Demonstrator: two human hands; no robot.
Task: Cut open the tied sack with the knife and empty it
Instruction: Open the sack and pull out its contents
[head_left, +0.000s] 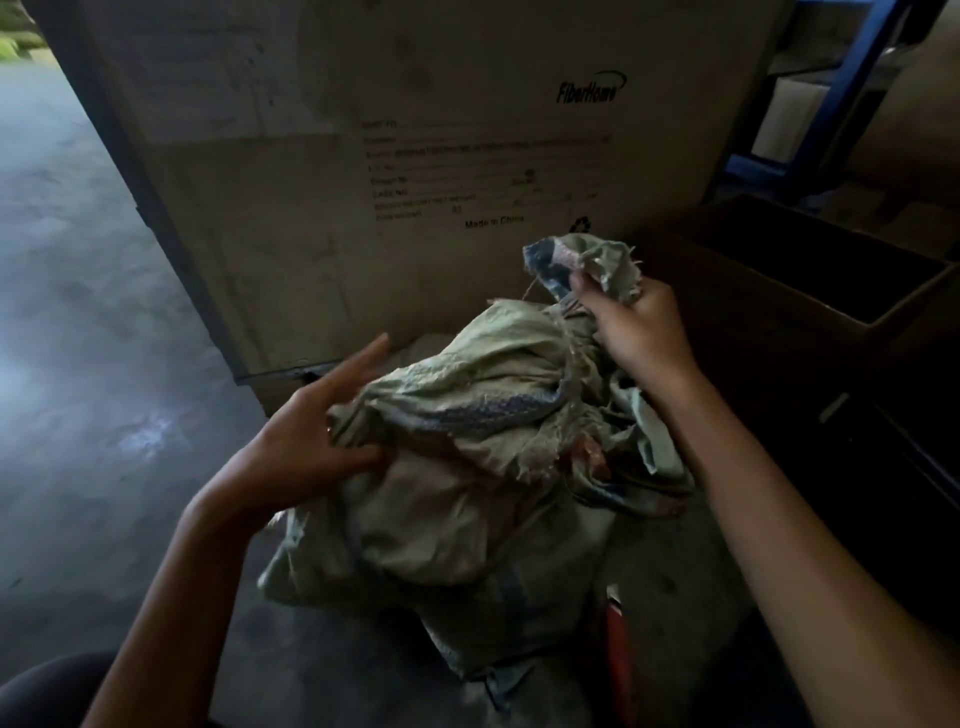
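The right hand (641, 325) clenches the green sack (467, 499) by its bunched neck, while the left hand (306, 441) touches its side, fingers straight.

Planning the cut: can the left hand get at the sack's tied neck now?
Probably yes. The left hand lies open against the sack; the tied neck shows uncovered just below the right hand, which grips the top.

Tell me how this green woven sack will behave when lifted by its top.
Probably floppy: the sack is crumpled and folds over itself below the right hand gripping its bunched top, so it should sag. Its frayed edges suggest the weave may tear under hard pulling.
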